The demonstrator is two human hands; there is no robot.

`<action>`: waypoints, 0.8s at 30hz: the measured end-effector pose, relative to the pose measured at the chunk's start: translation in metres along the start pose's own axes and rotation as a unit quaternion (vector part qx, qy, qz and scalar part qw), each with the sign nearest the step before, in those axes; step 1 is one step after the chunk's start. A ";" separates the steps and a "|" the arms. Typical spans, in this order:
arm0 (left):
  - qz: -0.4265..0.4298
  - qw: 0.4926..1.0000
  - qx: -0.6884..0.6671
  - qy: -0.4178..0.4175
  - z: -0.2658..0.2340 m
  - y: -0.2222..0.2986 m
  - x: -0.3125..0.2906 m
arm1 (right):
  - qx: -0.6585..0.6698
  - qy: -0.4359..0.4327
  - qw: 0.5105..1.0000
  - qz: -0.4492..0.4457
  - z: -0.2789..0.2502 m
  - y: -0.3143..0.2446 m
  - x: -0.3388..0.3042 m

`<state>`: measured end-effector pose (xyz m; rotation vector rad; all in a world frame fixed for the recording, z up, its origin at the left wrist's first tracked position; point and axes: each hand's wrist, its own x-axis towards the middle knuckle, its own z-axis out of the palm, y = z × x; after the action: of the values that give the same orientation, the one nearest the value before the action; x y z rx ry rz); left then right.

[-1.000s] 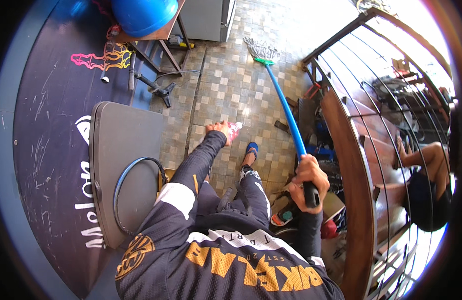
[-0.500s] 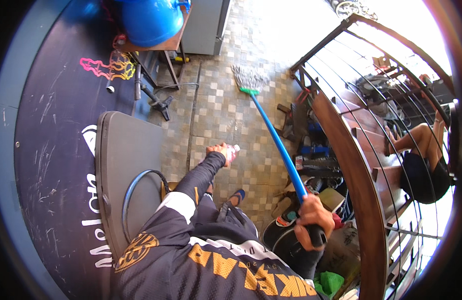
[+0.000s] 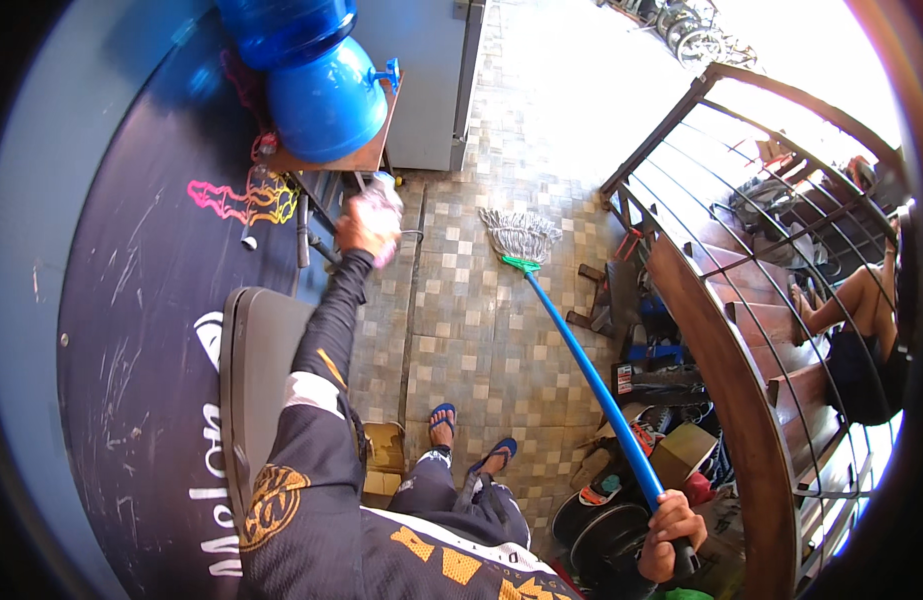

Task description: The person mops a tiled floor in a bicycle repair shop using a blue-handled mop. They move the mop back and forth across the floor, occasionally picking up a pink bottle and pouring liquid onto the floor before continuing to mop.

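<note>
My right hand (image 3: 669, 535), at the lower right, is closed around the black end of a blue mop handle (image 3: 601, 390). The handle slants away to a green clamp, and the grey-white string mop head (image 3: 521, 236) is spread on the tiled floor. My left hand (image 3: 359, 232) reaches far forward, closed around a small pinkish plastic bottle (image 3: 385, 196), smeared by motion. It is close to the front of a small wooden-topped stand (image 3: 366, 150) that carries a round blue water dispenser (image 3: 326, 100) with a tap.
A grey folded table (image 3: 261, 350) leans on the dark left wall. Beyond the stand is a grey cabinet (image 3: 421, 90). To the right, wooden stairs (image 3: 756, 335) with a metal railing hold a seated person. Shoes and a black round container (image 3: 606, 540) crowd the stair foot.
My left hand has moved forward and left with the bottle, toward the stand. My right hand and the mop sit lower and further right in the picture, as the view has shifted.
</note>
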<state>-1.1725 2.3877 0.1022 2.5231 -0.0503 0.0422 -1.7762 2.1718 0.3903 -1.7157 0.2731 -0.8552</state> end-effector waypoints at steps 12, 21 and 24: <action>0.053 0.971 -0.197 0.127 0.039 -0.026 0.228 | -0.004 0.050 0.999 -0.006 0.027 0.011 0.039; 0.047 0.972 -0.033 0.228 0.050 -0.001 0.179 | -0.013 0.090 0.996 0.025 0.008 0.020 -0.005; 0.123 0.968 -0.070 0.208 0.084 0.038 0.057 | -0.008 0.061 0.998 0.018 -0.004 0.026 -0.031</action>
<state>-1.1160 2.3061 0.0583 2.3043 -0.1886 0.6435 -1.7948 2.1782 0.3541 -1.6720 0.3932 -0.9338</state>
